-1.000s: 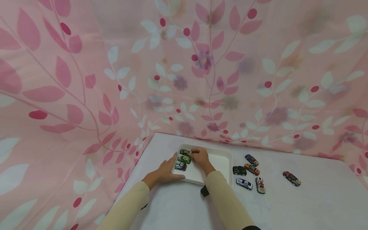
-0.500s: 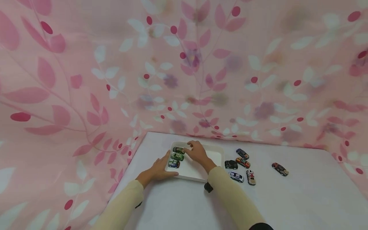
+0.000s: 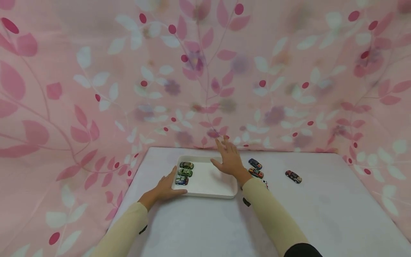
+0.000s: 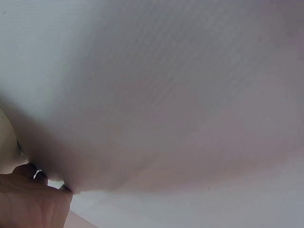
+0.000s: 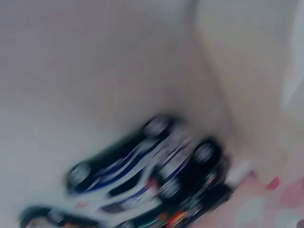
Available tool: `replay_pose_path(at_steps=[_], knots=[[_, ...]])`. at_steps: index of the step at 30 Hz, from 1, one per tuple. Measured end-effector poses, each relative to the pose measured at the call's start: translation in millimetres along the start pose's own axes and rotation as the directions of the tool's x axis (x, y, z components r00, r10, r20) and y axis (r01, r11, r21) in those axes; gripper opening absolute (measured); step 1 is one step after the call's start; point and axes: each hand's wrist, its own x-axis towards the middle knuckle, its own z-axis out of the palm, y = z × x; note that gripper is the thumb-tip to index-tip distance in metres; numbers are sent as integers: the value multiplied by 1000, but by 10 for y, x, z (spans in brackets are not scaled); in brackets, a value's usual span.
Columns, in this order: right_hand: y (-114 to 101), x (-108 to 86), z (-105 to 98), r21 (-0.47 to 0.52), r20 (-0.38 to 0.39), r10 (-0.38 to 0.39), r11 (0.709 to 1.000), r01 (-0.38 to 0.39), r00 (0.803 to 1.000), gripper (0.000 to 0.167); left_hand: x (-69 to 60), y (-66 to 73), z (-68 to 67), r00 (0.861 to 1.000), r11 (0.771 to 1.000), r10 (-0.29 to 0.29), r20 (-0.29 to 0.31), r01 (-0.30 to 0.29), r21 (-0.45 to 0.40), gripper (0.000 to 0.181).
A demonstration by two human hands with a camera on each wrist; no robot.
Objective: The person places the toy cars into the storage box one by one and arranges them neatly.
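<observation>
A white tray (image 3: 208, 195) holds three toy cars in a column at its left side: a dark green one (image 3: 186, 165), a light green one (image 3: 185, 173) and a blue-and-white one (image 3: 182, 181). My left hand (image 3: 164, 187) rests against the tray's left front corner, thumb along the front rim. Above the tray's right part my right hand (image 3: 229, 159) is raised with fingers spread, holding nothing. In the left wrist view part of the left hand (image 4: 35, 199) shows at the lower left. A blurred white-and-blue car (image 5: 128, 178) fills the lower right wrist view.
Right of the tray lie a dark blue car (image 3: 255, 164) and an orange car (image 3: 255, 173); others there are partly hidden by the right arm. Farther right is a dark red-and-black car (image 3: 293, 176). Pink floral cloth (image 3: 205, 78) stands behind the white table (image 3: 337, 214).
My right hand has left the dark green car and moved right across the tray, its fingers spreading. The left hand stays at the tray's corner. The head view has shifted to the right.
</observation>
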Motion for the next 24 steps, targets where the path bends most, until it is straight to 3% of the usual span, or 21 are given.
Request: replay_pose_path(at_steps=[7,13,20,24], knots=[[525,-196,-110,-134,10,93,987,-90,996,89,-5,15,24,1000,1000,-13,-2,13,-7,125],[828,-426,-233,-96,9,177,980,-175,984,89,-7,15,-22,1000,1000,-11,4,11,13,124],[1110,-625,-412,-132,14,322,939,-318,947,93,1,15,-25,1000,1000,4,-17,-4,16,123],[1201,-756,-466,-127,38,347,932,-340,937,93,-8,14,22,1000,1000,-3,-9,3,15,124]])
